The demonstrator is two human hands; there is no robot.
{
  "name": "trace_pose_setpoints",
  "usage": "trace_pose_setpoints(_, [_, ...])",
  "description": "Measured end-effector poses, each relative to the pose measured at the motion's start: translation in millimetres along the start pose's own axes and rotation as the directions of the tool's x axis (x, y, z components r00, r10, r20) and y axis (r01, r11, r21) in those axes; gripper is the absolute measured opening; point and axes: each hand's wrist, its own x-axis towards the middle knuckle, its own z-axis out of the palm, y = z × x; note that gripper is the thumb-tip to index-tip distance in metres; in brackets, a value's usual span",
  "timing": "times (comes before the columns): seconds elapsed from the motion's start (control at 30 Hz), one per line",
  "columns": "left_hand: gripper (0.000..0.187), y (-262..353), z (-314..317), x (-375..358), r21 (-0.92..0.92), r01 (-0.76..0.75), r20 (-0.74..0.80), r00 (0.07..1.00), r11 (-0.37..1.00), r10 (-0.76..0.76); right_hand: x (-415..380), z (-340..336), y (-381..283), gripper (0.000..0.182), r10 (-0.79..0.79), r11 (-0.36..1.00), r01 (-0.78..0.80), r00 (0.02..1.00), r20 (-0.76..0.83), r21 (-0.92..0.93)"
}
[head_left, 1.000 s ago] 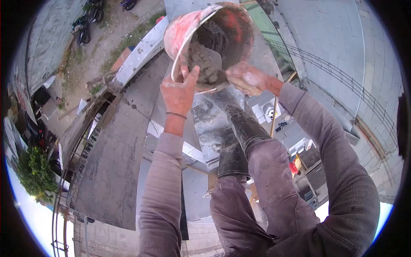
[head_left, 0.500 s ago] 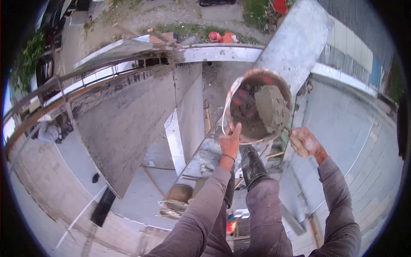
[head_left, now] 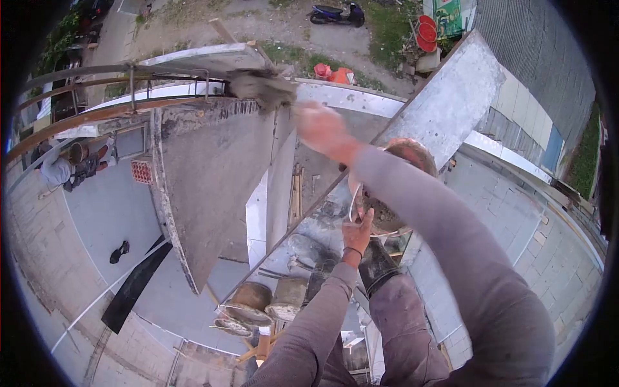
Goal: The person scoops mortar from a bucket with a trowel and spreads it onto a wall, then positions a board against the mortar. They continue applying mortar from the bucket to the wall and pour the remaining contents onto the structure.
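Note:
My left hand [head_left: 358,231] is closed on the near rim of a bucket [head_left: 422,155] of wet grey mortar [head_left: 382,213], beside its white wire handle. My right forearm crosses over the bucket and hides much of it. Blurred by motion, my right hand [head_left: 325,132] is stretched to the left, its fingers wrapped round the handle of a trowel. A heap of mortar [head_left: 261,90] lies at the trowel end, covering the blade, over the top of a grey wall [head_left: 213,174] beside bent metal bars [head_left: 132,84].
I stand high on a narrow plank [head_left: 445,97]. Several used buckets [head_left: 251,297] stand below left. A person [head_left: 61,171] sits on a lower level at far left. Deep drops lie on both sides. A scooter [head_left: 336,14] is parked on the ground beyond.
My right hand has swung the loaded trowel out of the bucket, left and up to the wall top. The left hand stays on the bucket, which appears slightly lower in view.

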Motion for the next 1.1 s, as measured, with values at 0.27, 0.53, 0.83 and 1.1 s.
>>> trace_pose_setpoints(0.27, [0.016, 9, -2, 1, 0.324, -0.245, 0.073, 0.969, 0.914, 0.234, -68, -8, 39, 0.04, -0.013, 0.999, 0.005, 0.976, -0.216, -0.037])
trace_pose_setpoints(0.53, [0.036, 7, -4, 7, 0.188, 0.05, 0.042, 0.997, 0.981, -0.059, -310, -178, 89, 0.043, 0.3, 0.945, -0.301, 0.953, 0.024, 0.126])
trace_pose_setpoints(0.83, [0.049, 114, 18, 19, 0.601, -0.198, 0.095, 0.98, 0.774, 0.176, -408, -115, 143, 0.031, 0.458, 0.886, -0.463, 0.882, 0.111, 0.021])
trace_pose_setpoints(1.1, [0.045, 158, 18, 41, 0.582, -0.265, 0.284, 0.952, 0.769, 0.113, -281, -98, 132, 0.029, 0.631, 0.771, -0.629, 0.735, 0.248, -0.1])
